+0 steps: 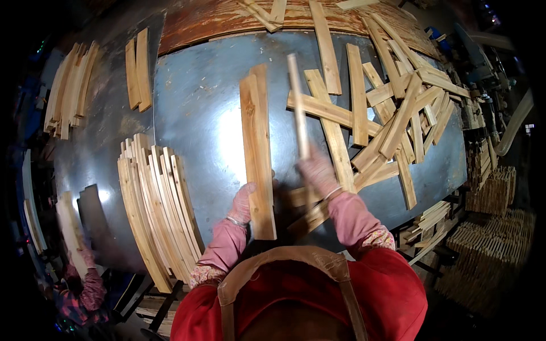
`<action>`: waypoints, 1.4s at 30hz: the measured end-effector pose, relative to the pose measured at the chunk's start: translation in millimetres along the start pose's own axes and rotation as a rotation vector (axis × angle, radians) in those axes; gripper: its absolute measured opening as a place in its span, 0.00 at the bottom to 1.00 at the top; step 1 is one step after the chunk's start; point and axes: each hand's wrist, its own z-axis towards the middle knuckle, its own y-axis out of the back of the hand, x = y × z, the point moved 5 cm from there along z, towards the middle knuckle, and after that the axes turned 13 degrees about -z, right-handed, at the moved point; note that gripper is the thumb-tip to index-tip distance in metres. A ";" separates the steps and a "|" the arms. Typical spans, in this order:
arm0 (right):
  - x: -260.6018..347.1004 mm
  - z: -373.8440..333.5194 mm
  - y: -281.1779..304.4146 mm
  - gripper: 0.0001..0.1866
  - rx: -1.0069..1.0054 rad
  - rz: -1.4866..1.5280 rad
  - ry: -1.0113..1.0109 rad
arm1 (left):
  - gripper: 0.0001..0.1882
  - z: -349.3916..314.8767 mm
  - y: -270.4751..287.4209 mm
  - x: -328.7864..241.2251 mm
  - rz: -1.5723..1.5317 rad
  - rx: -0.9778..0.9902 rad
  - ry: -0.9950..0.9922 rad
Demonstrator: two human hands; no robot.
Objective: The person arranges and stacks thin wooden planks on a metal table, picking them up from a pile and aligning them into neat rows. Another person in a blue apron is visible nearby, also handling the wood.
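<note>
My left hand (242, 202) is closed around the lower part of a wooden board (257, 148), which stands out lengthwise in front of me. At its far end a second edge shows, so another board may lie against it. In my right hand (319, 172) is a wooden slat (298, 108), turned narrow edge up and slightly blurred. Both hands wear pale gloves. A heap of loose boards (401, 116) lies crisscross beyond my right hand. Left of my left hand, a row of boards (156, 199) stands side by side on the metal table (199, 113).
Two boards (138, 71) and a further bundle (71, 85) lie at the far left. A reddish wooden panel (216, 23) borders the table's far side. Another person (85, 284) handles a board at lower left. Stacked slats (489, 244) stand at the right.
</note>
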 end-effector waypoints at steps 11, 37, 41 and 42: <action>-46.6 292.5 88.5 0.36 -0.481 -0.519 -0.185 | 0.35 18.4 23.5 -9.5 -0.001 -0.378 -0.159; -124.4 120.8 144.8 0.40 0.020 -0.278 -0.222 | 0.38 -39.7 -5.6 -15.9 0.510 -0.423 -0.322; -117.1 49.5 90.1 0.34 0.224 0.899 -0.280 | 0.42 -152.7 -8.0 -16.1 1.394 -1.074 -0.482; -104.4 24.9 75.3 0.36 0.236 0.987 -0.030 | 0.43 -176.7 -2.4 -7.5 1.460 -1.163 -0.458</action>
